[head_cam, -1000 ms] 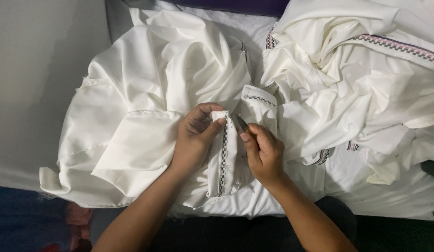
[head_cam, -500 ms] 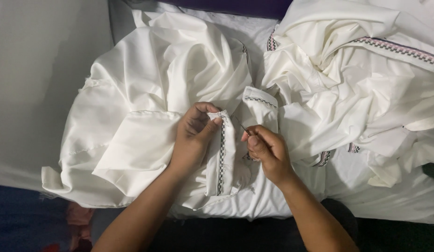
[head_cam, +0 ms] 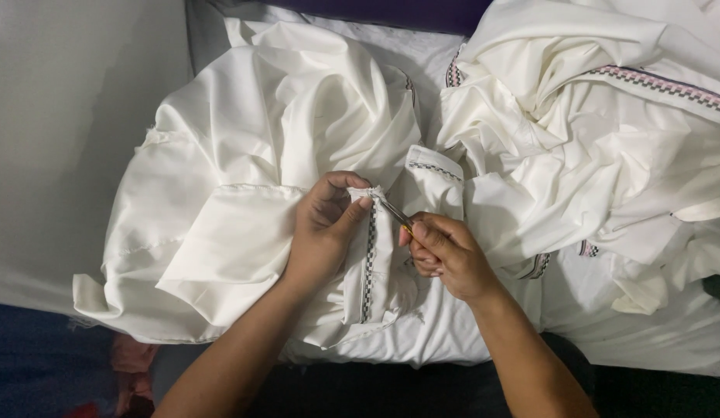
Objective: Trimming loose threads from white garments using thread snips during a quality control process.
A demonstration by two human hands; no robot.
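Since half a second ago my right hand has slid a little down and away from the left, drawing its thin metal tool with a yellowish handle back with it. I see the white cloth garment with a black-and-white checked trim strip lying bunched under both hands, the strip running from the left thumb toward me. My left hand is clamped on the folded top end of that strip, thumb pressed against curled fingers. My right hand is closed round the tool, whose tip meets the cloth just beside the left thumb. Beyond the right hand lies a heap of white cloth with pink-and-black trim.
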